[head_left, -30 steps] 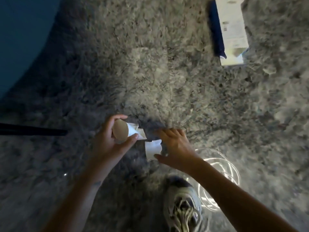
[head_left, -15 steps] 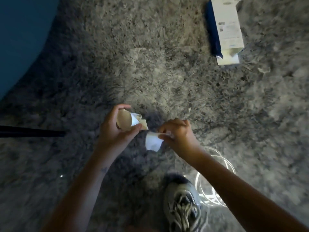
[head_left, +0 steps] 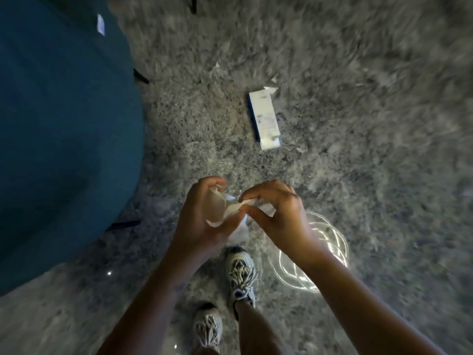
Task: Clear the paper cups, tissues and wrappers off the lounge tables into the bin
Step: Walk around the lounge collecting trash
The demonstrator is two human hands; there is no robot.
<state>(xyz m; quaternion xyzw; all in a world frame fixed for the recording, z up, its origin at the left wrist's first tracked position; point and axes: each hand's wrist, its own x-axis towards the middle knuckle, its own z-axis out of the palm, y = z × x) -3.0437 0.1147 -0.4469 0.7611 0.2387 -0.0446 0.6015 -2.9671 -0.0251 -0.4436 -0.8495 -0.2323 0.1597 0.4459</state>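
Cup is gripped sideways in the left hand over the rug, long axis roughly left-right, mouth pointed at the right hand, by which a tissue is pinched right at that mouth.

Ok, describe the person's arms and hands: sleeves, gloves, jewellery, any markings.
The left forearm and right forearm are bare to the frame's lower edge: no sleeves show. The left hand and right hand wear no gloves, and no watch or bracelet shows at either wrist. Markings are too blurred to tell.
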